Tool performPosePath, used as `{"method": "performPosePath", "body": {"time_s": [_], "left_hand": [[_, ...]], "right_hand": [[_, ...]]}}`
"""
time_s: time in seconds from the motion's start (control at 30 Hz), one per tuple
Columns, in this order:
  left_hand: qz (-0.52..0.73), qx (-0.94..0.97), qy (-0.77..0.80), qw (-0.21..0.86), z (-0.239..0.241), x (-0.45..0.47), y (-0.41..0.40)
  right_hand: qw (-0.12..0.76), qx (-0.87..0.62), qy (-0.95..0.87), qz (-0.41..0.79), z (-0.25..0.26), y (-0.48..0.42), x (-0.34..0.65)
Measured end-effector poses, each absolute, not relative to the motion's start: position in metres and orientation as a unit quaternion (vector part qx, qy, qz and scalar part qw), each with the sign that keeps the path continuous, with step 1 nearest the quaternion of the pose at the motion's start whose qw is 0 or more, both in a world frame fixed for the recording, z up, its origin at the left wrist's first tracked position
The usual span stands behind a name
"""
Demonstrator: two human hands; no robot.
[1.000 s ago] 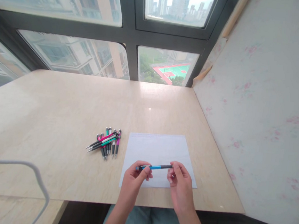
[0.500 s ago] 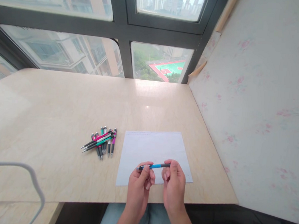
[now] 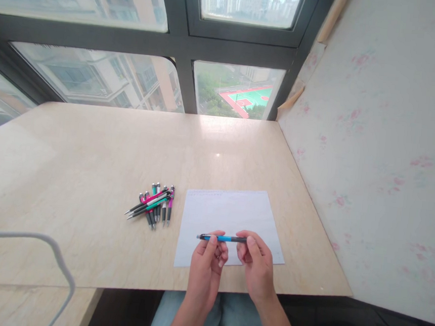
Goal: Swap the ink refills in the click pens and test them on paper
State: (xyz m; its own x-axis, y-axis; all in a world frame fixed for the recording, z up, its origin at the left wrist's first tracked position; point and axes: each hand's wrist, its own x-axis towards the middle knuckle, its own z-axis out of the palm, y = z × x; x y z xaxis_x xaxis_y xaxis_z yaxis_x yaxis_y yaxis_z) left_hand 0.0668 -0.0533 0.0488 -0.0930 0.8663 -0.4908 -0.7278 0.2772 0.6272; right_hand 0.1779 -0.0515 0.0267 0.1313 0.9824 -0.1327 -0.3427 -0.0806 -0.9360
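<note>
Presently, left hand [image 3: 206, 263] and right hand [image 3: 258, 265]: grip closed on a slim blue-and-black pen [image 3: 225, 239] over a rectangular white paper sheet [image 3: 230, 212].

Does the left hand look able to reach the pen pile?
Probably yes: nothing visible blocks the way to the pen pile, though the left hand holds the blue pen and might need to release it.

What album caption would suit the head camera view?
Left hand and right hand hold a blue-and-black pen over white paper, beside piled pens.
</note>
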Motion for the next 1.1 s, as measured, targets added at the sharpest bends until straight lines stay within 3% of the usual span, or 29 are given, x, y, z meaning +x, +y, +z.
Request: {"method": "performPosePath", "body": {"time_s": [0.1,0.33,0.67,0.87,1.1], "left_hand": [[0.592,0.116,0.458,0.653,0.042,0.064,-0.054],[0.584,0.172,0.496,0.619,0.033,0.057,-0.053],[0.587,0.152,0.489,0.627,0.035,0.057,-0.053],[0.582,0.17,0.504,0.615,0.037,0.059,-0.056],[0.581,0.152,0.498,0.626,0.036,0.057,-0.053]], "right_hand": [[0.566,-0.469,-0.349,0.581,0.024,-0.05,0.188],[0.462,-0.557,-0.482,0.494,0.026,-0.043,0.208],[0.436,-0.522,-0.57,0.461,0.033,-0.039,0.224],[0.352,-0.56,-0.603,0.445,0.041,-0.034,0.224],[0.399,-0.537,-0.566,0.482,0.031,-0.036,0.223]]}}
